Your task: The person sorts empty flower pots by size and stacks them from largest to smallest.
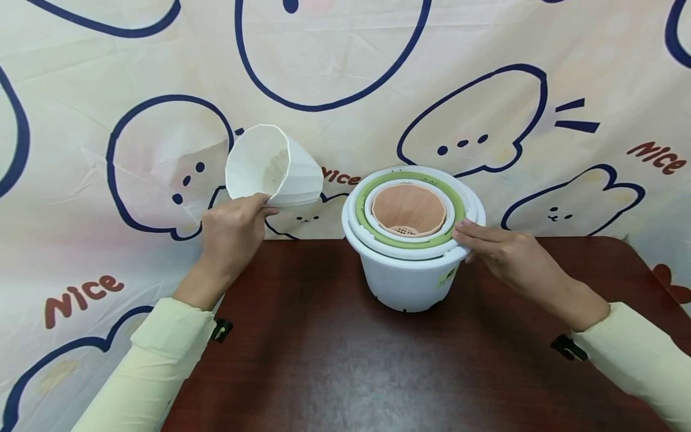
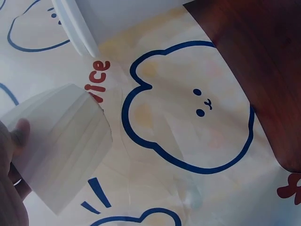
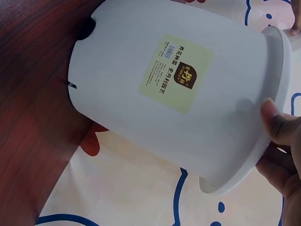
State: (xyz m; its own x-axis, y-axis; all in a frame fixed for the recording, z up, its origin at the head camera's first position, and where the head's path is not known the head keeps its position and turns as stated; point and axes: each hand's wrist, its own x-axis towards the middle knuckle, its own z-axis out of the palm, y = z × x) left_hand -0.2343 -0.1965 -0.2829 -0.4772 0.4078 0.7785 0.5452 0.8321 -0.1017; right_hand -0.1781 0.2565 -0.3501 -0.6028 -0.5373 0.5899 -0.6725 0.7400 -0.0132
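Observation:
In the head view my left hand (image 1: 236, 231) pinches the rim of a white faceted flowerpot (image 1: 305, 174), holding it tilted above the table with its mouth toward me. The left wrist view shows the ribbed side of this flowerpot (image 2: 66, 146). A large white flowerpot (image 1: 405, 282) stands upright on the table, with a green-rimmed pot (image 1: 459, 207), a white-rimmed one and a terracotta-coloured pot (image 1: 407, 207) nested inside. My right hand (image 1: 507, 255) grips the large flowerpot's rim at its right side, thumb outside below the rim. A label (image 3: 176, 73) shows on the large flowerpot's side.
The dark red-brown table (image 1: 324, 360) reaches back to a hanging cloth (image 1: 335, 54) printed with blue cartoon outlines and red lettering. The cloth rises close behind the large flowerpot.

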